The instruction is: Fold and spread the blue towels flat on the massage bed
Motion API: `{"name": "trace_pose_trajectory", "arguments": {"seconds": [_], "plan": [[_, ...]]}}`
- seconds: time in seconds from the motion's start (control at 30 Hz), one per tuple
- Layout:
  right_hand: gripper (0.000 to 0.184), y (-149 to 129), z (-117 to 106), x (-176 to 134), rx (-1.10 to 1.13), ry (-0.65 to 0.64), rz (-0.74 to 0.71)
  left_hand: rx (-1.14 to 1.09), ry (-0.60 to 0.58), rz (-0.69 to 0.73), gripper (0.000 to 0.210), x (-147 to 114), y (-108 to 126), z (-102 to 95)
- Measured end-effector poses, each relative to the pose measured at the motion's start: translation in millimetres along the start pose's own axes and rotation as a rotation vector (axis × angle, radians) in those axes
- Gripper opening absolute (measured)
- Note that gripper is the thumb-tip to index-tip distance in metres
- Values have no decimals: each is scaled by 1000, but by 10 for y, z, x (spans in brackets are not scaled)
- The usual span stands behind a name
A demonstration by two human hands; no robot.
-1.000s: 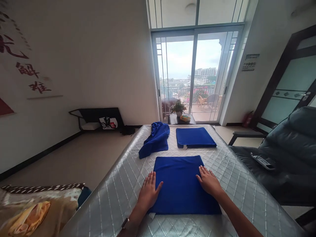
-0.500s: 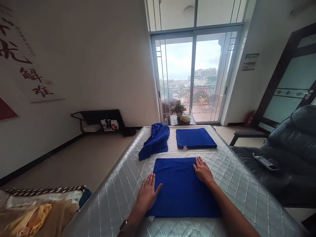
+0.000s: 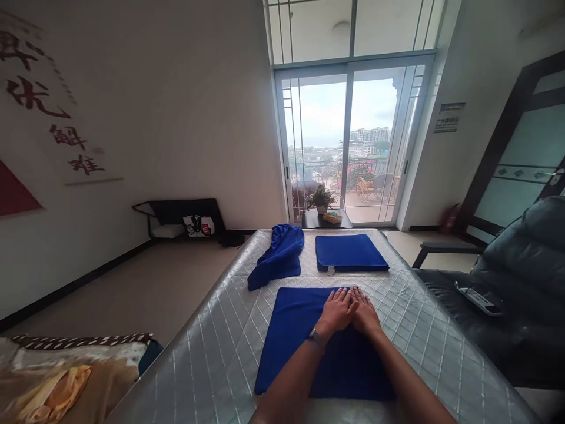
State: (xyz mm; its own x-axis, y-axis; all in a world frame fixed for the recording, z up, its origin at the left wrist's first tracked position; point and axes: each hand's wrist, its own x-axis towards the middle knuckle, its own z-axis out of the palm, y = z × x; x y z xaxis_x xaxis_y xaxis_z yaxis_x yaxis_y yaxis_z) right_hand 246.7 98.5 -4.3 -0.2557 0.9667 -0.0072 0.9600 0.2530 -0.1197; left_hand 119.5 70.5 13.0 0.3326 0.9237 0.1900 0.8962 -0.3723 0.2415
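Observation:
A folded blue cloth (image 3: 286, 353) lies flat in front of me on the silver quilted table cover (image 3: 212, 353). My left hand (image 3: 338, 310) rests on its far right part, fingers stretched out, with a watch on the wrist. Right beside it, my right hand (image 3: 365, 312) lies flat at the cloth's far right corner, partly behind the left thumb. Neither hand grips anything. Beyond them sits a neat stack of folded blue cloth (image 3: 351, 252) with a white tag at its near edge. To its left lies a crumpled blue cloth (image 3: 280, 256).
At the right stands a dark armchair (image 3: 521, 306) with a white power strip (image 3: 479, 298) on its seat. Past the far edge, a small table (image 3: 311, 220) holds a potted plant (image 3: 321, 199). Patterned bedding (image 3: 79, 377) lies at lower left.
My left hand has moved from the cloth's left edge across to the far right, beside my right hand. The right hand has stayed at the far right corner.

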Motion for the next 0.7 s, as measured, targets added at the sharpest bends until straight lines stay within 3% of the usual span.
{"name": "trace_pose_trajectory", "arguments": {"seconds": [0.13, 0.3, 0.4, 0.5, 0.7], "plan": [[66, -15, 38, 42, 32, 40, 26, 43, 43, -131, 68, -177, -445, 27], [66, -30, 44, 34, 42, 49, 42, 138, 18, -346, 72, -711, -1256, -245], [66, -23, 46, 31, 57, 55, 40, 160, -7, -434, 76, -936, -1611, -356], [67, -10, 59, 39, 69, 65, 34, 151, 10, -449, 79, -1022, -1761, -346], [67, 1, 75, 51, 24, 44, 38, 140, 37, -425, 77, -1009, -1751, -293]]}}
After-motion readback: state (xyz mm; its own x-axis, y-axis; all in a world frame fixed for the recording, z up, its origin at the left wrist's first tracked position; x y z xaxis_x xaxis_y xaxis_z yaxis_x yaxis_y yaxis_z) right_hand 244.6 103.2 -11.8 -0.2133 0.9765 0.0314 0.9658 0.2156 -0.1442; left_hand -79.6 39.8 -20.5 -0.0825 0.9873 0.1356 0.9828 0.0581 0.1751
